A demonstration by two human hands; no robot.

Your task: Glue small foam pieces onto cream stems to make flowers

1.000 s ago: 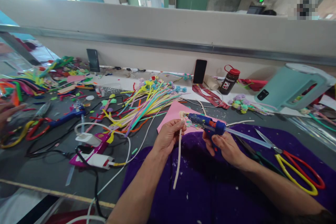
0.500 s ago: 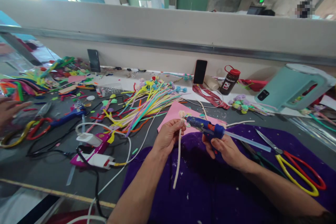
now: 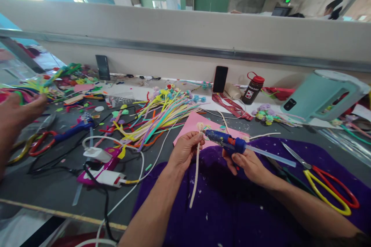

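Between its thumb and fingers my left hand [image 3: 187,148] pinches a cream pipe cleaner [image 3: 195,179], whose long tail hangs down and whose top end forms a small curled bunch. Wrapped around the handle of a blue glue gun [image 3: 224,141] is my right hand [image 3: 246,164]. The gun's nozzle points left and meets or nearly meets the curled top; the exact contact is too small to tell. A clear glue stick [image 3: 272,155] sticks out of the gun's rear. Behind both hands lies a pink sheet [image 3: 185,127] with small scraps on it.
Red-and-yellow scissors [image 3: 327,181] lie on the purple cloth [image 3: 220,216] at right. Left are a magenta power strip [image 3: 100,170] with cables, a second glue gun [image 3: 77,129] and bundled pipe cleaners [image 3: 159,119]. A kettle [image 3: 321,96] and bottle [image 3: 252,89] stand behind. Another person's hand [image 3: 20,112] reaches in.
The other person's hand at the far left has moved further in, to the right. My two hands, the glue gun and the cream pipe cleaner have stayed almost still.
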